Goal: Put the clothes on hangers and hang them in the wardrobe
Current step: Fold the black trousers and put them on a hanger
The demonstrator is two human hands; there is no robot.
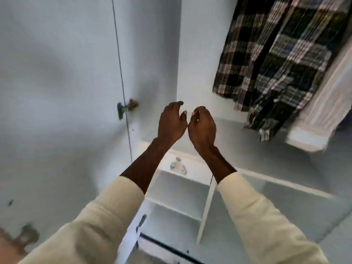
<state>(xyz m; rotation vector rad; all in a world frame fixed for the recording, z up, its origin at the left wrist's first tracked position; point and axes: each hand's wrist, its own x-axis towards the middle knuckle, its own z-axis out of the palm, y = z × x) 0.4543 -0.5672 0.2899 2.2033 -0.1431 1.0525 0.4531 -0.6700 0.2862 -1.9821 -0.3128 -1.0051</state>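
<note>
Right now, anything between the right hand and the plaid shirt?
Nothing. In the head view only bare white wardrobe wall and shelf surface separate the right hand from the hanging plaid shirt. Both hands hold nothing; the left hand is beside the right.

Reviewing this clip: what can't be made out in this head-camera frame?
- Hangers and rail: cut off by the top edge above the plaid shirt and white garment.
- White garment: its right part runs off the right edge.
- Left hand and right hand: fingers curled loosely, seemingly empty; motion blur hides anything small between them.
- Door latch: blurred, state unclear.
- Lower shelves: partly hidden by the sleeves.
</note>
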